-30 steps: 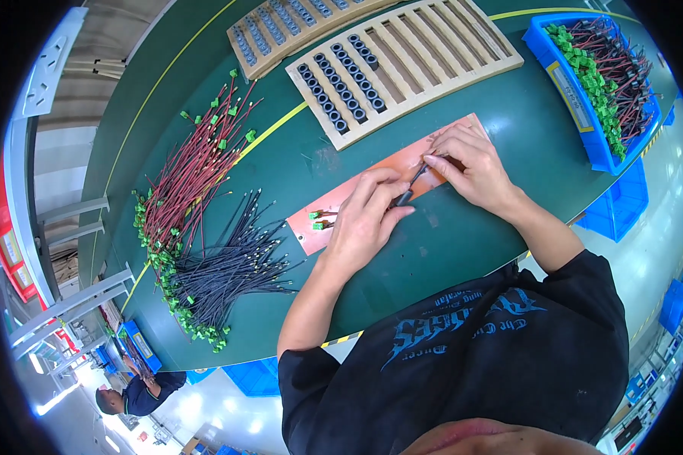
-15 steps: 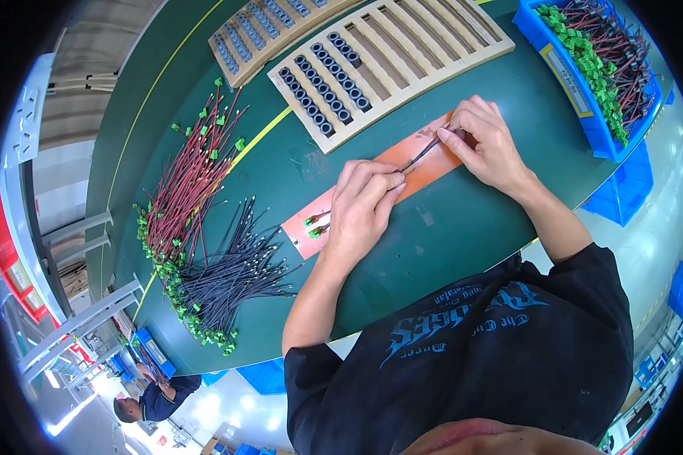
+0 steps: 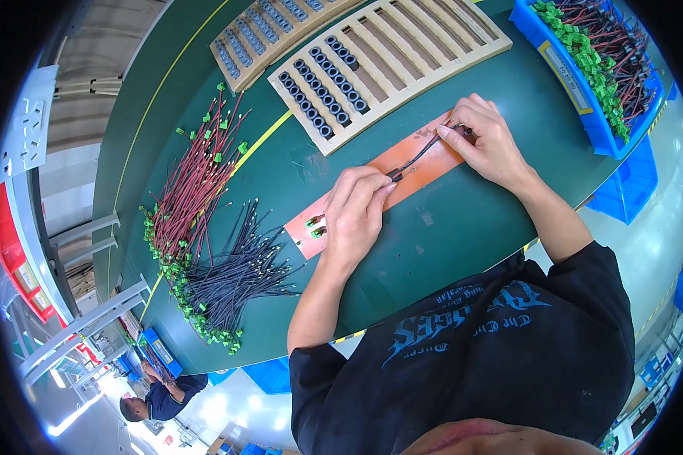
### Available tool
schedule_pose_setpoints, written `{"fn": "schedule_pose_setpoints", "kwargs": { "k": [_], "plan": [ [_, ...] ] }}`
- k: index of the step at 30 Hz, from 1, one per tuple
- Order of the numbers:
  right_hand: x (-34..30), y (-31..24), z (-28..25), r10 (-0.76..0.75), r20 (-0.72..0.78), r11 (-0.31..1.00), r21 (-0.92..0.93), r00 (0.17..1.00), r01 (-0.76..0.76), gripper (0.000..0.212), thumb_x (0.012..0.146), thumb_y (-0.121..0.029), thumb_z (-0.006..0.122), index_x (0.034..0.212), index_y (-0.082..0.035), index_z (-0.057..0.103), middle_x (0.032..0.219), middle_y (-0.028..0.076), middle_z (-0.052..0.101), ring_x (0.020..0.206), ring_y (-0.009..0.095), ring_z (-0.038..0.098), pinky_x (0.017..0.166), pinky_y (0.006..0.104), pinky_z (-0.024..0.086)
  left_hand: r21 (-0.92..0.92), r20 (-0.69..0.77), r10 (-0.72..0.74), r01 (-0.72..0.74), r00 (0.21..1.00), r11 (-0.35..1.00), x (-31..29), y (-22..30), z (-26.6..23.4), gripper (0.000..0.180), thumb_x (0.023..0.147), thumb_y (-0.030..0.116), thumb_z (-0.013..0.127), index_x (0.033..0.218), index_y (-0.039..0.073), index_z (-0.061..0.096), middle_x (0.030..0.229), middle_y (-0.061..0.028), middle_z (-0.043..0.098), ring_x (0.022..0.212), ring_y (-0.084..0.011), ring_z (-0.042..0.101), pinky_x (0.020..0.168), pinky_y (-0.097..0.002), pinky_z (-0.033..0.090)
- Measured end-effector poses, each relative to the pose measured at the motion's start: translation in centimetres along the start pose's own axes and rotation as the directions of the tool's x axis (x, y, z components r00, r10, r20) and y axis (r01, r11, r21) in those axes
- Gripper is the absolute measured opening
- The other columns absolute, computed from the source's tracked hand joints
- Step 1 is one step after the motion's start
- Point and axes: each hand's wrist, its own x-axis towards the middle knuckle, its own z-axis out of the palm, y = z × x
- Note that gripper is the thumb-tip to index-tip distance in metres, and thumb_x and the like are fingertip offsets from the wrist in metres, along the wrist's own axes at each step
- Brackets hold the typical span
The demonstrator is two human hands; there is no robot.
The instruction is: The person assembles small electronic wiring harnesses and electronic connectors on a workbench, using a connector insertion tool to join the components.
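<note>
On flat orange mat: thin black wire, stretched taut, ends pinched between left hand and right hand fingertips.

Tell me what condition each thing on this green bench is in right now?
Left hand: pinching one end of the dark wire.
Right hand: pinching the other end.
Dark wire: stretched between both hands over the orange mat.
Orange mat: flat on the bench.
Wooden tray: partly filled with black rings.
Blue bin: full of wires.
</note>
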Motion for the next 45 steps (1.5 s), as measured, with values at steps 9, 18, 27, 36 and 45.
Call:
{"fn": "schedule_pose_setpoints", "kwargs": {
  "k": [9, 18, 27, 36, 45],
  "plan": [
    [-0.4, 0.1, 0.1, -0.009, -0.003, 1.0, 0.018, 1.0, 0.01, 0.021, 0.094, -0.016, 0.071, 0.083, -0.005, 0.059, 0.081, 0.006, 0.06, 0.08, 0.023, 0.052, 0.076, 0.0363, 0.038, 0.202, 0.004, 0.196, -0.192, 0.981, 0.96, -0.1, 0.1, 0.3, 0.024, 0.072, -0.012, 0.073, 0.094, -0.003, 0.068, 0.095, -0.0129, 0.065, 0.083, -0.0297, 0.066, 0.068, -0.0384, 0.056],
    [-0.5, -0.1, 0.1, -0.024, -0.011, 0.999, 0.043, 1.0, 0.025, 0.021, 0.094, -0.016, 0.071, 0.082, -0.004, 0.059, 0.08, 0.006, 0.059, 0.081, 0.024, 0.054, 0.08, 0.0373, 0.04, 0.372, 0.158, 0.301, -0.339, 0.94, 0.864, -0.3, 0.0, -0.4, 0.043, 0.066, -0.008, 0.072, 0.109, -0.003, 0.07, 0.102, -0.0155, 0.065, 0.091, -0.0309, 0.067, 0.07, -0.039, 0.059],
    [-0.9, 0.1, -0.1, -0.045, -0.026, 0.999, 0.024, 0.999, 0.046, 0.02, 0.094, -0.017, 0.071, 0.082, -0.004, 0.06, 0.077, 0.005, 0.059, 0.079, 0.024, 0.057, 0.086, 0.0388, 0.044, 0.245, 0.203, -0.058, 0.006, 0.978, 0.969, -0.8, 1.3, -0.1, 0.044, 0.082, 0.0, 0.077, 0.125, -0.004, 0.068, 0.101, -0.0138, 0.066, 0.091, -0.0304, 0.059, 0.079, -0.0405, 0.052],
    [-0.9, 0.3, 0.0, -0.009, -0.017, 0.999, 0.031, 1.0, 0.01, 0.022, 0.094, -0.018, 0.071, 0.081, -0.005, 0.06, 0.077, 0.005, 0.059, 0.078, 0.023, 0.056, 0.087, 0.0391, 0.044, 0.113, 0.04, -0.137, 0.131, 0.99, 0.985, -0.1, 1.5, 0.1, 0.033, 0.081, 0.0, 0.079, 0.113, -0.002, 0.07, 0.102, -0.0141, 0.066, 0.094, -0.0305, 0.064, 0.079, -0.0395, 0.054],
    [-0.6, 0.2, 0.0, -0.016, -0.017, 0.999, 0.027, 1.0, 0.017, 0.021, 0.094, -0.018, 0.071, 0.082, -0.005, 0.06, 0.075, 0.005, 0.057, 0.077, 0.023, 0.056, 0.086, 0.0388, 0.044, 0.088, 0.142, 0.058, -0.071, 0.988, 0.994, 0.8, 0.3, -1.5, 0.021, 0.081, -0.008, 0.074, 0.101, -0.003, 0.072, 0.1, -0.0147, 0.072, 0.09, -0.0301, 0.071, 0.076, -0.0372, 0.059]
  ]
}}
